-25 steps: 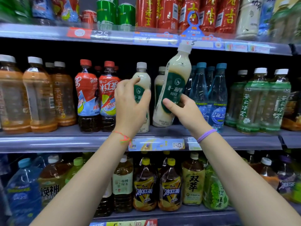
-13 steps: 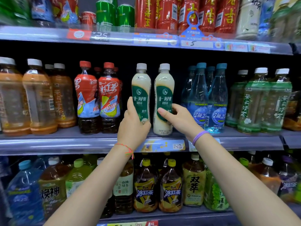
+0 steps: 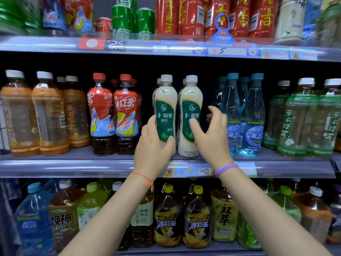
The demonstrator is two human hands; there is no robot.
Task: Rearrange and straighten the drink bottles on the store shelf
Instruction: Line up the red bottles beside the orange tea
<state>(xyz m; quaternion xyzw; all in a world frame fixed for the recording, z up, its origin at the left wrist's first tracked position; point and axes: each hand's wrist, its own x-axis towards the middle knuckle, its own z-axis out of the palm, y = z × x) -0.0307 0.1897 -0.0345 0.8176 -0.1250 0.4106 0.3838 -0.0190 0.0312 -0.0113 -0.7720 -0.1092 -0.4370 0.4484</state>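
Two cream-coloured drink bottles with green labels and white caps stand upright side by side at the front of the middle shelf. My left hand grips the lower part of the left cream bottle, thumb on its left side and fingers round its right. My right hand hovers at the right cream bottle with fingers spread. Its thumb lies in front of the label, while the fingers stand apart from the bottle's right side. More cream bottles stand behind these two.
Red iced-tea bottles stand just left of the cream bottles, blue water bottles just right. Orange tea bottles fill the far left and green tea bottles the far right. Cans line the upper shelf, large bottles the lower one.
My right hand brought the tilted cream bottle down upright beside the other, then loosened its hold. My left hand slid down to the lower part of the left bottle.
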